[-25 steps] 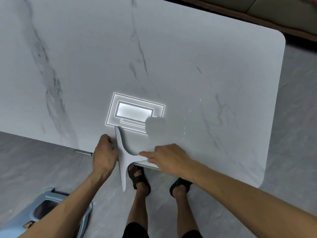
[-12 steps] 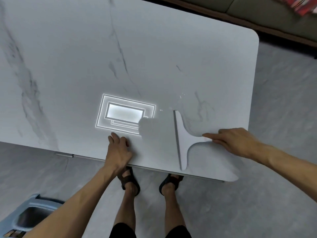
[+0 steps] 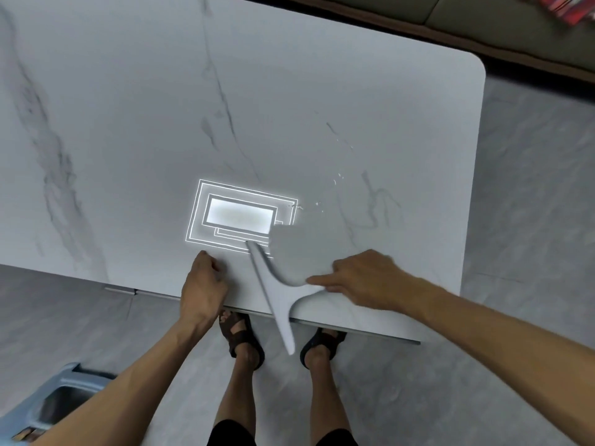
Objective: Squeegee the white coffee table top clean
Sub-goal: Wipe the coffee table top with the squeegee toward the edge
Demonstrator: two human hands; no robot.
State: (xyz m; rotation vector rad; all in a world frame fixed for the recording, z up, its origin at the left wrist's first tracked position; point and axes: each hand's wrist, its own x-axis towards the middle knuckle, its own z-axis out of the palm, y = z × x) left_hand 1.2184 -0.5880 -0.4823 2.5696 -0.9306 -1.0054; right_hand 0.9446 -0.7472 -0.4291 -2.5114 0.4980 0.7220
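Observation:
The white marble-look coffee table top (image 3: 289, 107) fills most of the view. A white T-shaped squeegee (image 3: 277, 297) lies on its near edge, blade running front to back and sticking out past the edge over the floor. My right hand (image 3: 360, 278) holds the squeegee's handle from the right. My left hand (image 3: 204, 284) rests curled on the table's near edge, just left of the blade, holding nothing. Small water droplets (image 3: 338, 178) glint on the top to the right of a ceiling-light reflection (image 3: 240, 217).
My sandalled feet (image 3: 244, 336) stand on the grey floor under the near edge. A blue bin (image 3: 61, 403) sits at the lower left. A sofa base (image 3: 483, 24) runs along the table's far side, with red patterned cloth (image 3: 566, 8) on it.
My right hand has swept the squeegee leftward along the near edge, from the right part of the top back toward my left hand. The blade now overhangs the edge again. My left hand stayed put.

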